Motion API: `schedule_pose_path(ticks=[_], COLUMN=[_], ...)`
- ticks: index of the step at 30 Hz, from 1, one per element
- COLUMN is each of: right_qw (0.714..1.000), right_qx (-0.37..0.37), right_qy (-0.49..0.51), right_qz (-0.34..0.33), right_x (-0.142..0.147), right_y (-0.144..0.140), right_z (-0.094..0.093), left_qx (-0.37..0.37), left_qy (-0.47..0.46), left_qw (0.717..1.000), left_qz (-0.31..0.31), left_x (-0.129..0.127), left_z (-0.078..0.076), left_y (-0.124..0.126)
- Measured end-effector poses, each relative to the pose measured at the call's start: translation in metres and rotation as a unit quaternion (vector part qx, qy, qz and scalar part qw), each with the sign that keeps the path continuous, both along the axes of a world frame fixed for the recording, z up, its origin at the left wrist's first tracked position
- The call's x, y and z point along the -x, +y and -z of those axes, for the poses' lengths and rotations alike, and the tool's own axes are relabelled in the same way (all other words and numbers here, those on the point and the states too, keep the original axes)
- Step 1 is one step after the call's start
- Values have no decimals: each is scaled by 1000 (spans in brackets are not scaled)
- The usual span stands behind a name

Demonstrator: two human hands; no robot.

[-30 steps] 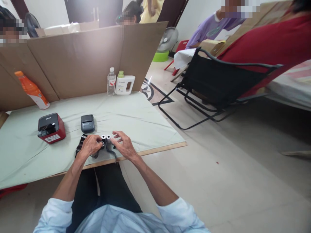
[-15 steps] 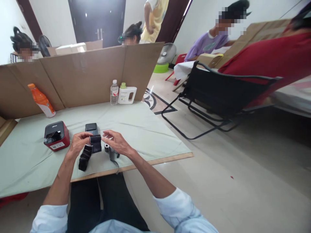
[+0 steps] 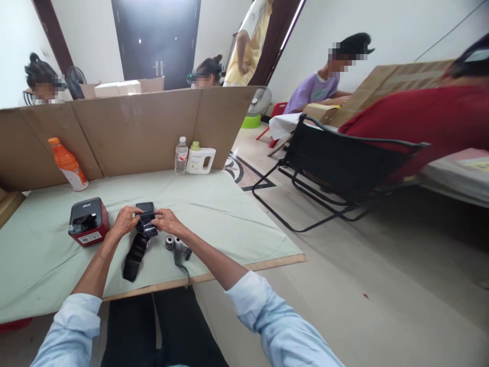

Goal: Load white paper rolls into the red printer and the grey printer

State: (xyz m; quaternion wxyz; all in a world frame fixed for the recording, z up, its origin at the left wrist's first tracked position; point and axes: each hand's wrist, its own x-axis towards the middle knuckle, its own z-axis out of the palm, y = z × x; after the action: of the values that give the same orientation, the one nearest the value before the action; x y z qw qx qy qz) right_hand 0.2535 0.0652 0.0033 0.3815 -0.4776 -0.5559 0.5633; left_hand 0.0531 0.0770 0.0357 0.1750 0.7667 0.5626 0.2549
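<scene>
"What's in hand?"
"The left hand [image 3: 127, 220] and right hand [image 3: 167, 222] pinch narrowly on a dark strip [image 3: 148, 222] around mid-bench [image 3: 237, 224]. It overlaps a small dark device [image 3: 144, 206]; I can't tell if they touch. I'd call this positioning the strip; the next move seems to call for matched, light fingertips."
"Edges?"
"A second dark strip [image 3: 134, 256] and pale-ended rolls [image 3: 169, 243] lie near the front edge. The widest room is toward the right edge."
</scene>
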Motion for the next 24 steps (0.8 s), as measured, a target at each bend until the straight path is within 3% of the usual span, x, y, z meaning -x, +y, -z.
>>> schedule_pose_path(ticks=[4, 11, 14, 20, 24], right_qw=[1000, 1000, 998, 976, 962], right_qx=[-7, -3, 28, 109, 141], right_qy=[-11, 6, 55, 184, 231], right_qz=[-6, 8, 20, 37, 40], right_x=[3, 4, 6, -1, -10], right_y=[7, 9, 13, 18, 16], right_z=[6, 9, 8, 6, 5], left_qx=[-23, -40, -50, -17, -7], left_qy=[40, 28, 27, 13, 26], left_qw=[999, 999, 998, 993, 996], left_qz=[2, 20, 28, 117, 90], left_x=[0, 2, 3, 13, 22], left_z=[3, 11, 11, 8, 15], left_y=[5, 15, 17, 23, 44])
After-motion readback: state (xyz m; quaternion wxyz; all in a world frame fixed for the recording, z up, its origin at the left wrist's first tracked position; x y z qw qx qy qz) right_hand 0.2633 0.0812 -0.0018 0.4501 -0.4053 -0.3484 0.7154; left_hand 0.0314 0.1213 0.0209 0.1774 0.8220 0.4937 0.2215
